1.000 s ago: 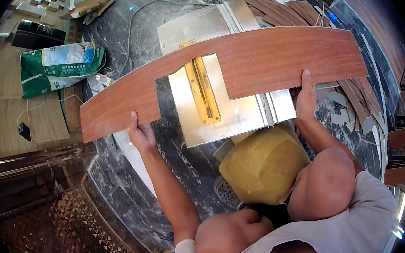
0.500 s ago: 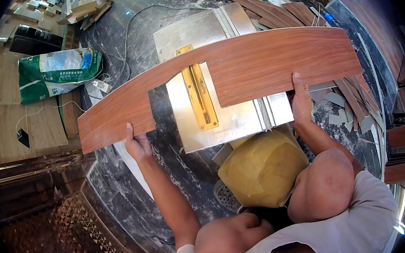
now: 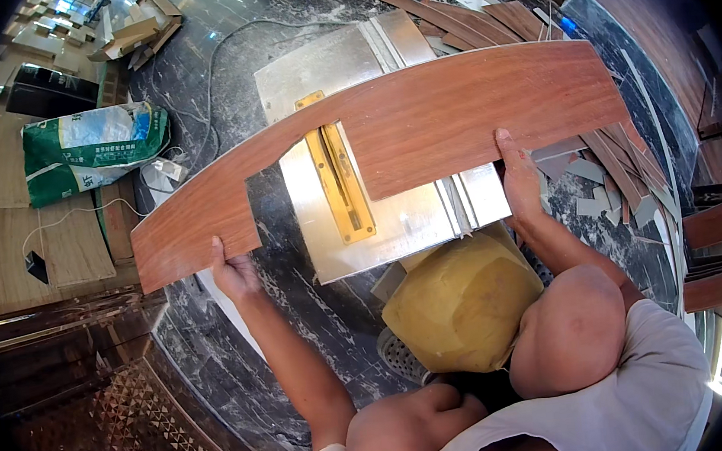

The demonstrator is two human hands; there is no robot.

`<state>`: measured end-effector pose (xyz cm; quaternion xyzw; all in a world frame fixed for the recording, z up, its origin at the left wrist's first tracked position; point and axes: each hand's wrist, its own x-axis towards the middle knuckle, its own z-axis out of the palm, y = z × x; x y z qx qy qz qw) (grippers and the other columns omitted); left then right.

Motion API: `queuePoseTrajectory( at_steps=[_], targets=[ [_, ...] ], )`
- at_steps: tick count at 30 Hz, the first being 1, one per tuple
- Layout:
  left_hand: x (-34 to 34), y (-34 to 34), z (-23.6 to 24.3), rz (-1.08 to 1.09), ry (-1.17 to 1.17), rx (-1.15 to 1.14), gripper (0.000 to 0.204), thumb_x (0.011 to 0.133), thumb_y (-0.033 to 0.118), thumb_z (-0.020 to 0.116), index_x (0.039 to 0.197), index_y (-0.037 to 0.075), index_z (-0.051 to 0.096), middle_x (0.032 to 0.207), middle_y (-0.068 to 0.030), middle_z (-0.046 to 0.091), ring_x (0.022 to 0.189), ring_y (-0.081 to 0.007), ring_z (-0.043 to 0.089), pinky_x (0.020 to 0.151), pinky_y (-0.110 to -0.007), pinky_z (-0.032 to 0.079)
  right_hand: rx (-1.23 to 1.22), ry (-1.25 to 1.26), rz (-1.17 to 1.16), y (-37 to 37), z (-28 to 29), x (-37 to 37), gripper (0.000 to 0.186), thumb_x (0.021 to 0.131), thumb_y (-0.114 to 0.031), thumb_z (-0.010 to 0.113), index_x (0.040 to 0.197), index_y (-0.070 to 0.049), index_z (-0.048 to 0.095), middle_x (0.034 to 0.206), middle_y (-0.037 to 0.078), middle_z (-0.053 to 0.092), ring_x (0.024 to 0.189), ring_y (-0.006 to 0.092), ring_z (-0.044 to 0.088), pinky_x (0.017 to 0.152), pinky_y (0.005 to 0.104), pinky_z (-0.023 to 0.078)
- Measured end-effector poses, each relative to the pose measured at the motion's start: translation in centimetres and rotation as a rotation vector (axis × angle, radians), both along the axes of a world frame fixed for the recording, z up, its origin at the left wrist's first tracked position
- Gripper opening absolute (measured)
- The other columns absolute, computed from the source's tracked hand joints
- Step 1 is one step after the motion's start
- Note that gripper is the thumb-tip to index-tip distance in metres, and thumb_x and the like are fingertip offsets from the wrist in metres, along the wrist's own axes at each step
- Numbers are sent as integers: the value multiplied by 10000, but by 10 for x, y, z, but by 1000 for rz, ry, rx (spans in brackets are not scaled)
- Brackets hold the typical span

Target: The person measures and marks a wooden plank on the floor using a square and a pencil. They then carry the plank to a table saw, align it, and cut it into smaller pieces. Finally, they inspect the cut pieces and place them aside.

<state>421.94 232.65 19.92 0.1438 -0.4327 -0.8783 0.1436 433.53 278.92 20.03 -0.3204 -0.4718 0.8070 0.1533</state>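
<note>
I hold a long reddish-brown wood-look plank [image 3: 472, 110] over a metal table saw [image 3: 413, 229]. A rectangular notch is cut from its near edge, towards the left. My left hand [image 3: 235, 272] grips the near edge of the left end, thumb on top. My right hand [image 3: 522, 179] grips the near edge right of the saw, thumb on top and fingers hidden beneath. The saw's yellow slotted insert [image 3: 351, 213] shows through the notch, its far end reappearing beyond the plank. The notch's right edge lies beside the insert.
A yellow rounded block [image 3: 460, 307] sits between the saw and my knees. Brown plank offcuts [image 3: 463, 24] and grey scraps [image 3: 586, 171] litter the right side. A green-and-white bag [image 3: 97, 151] lies at left; a grey cable [image 3: 219, 56] runs across the dusty dark floor.
The view has turned slightly, shifting the scene left. Both hands keep their grip, and the plank stays in nearly the same place over the saw.
</note>
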Motion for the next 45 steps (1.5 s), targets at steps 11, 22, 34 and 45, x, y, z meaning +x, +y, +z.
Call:
queuePoseTrajectory(
  at_steps=[11,22,34,45],
  targets=[
    [4,-14,-2,38,23,47,529,961,8,624,1438,-45,400,1412,-194,536,1284,-311,561,1087,-486,506,67,-128,161,-3,21,-2,532,980,-476,633,1116,38,653,1020,116,690,889,168,652,798,298,514],
    [1,-27,-8,35,55,-16,512,960,7,624,1426,-44,417,1398,-187,551,1275,-293,570,1078,-485,514,54,-189,230,-7,37,-5,493,990,-467,626,1082,14,681,965,88,709,817,143,662,747,297,528],
    [5,-30,-10,36,62,26,478,957,7,629,1400,-39,456,1372,-182,579,1245,-298,595,1077,-478,517,28,-91,314,-2,29,-6,500,997,-464,613,1114,17,678,1000,96,709,853,144,668,752,289,529],
    [5,-21,-6,-14,67,-45,491,985,44,595,1430,-47,408,1389,-189,546,1246,-293,589,1066,-467,521,13,-93,88,-2,5,-6,554,989,-465,617,1207,45,625,1088,136,680,969,207,647,869,329,505]
  ],
)
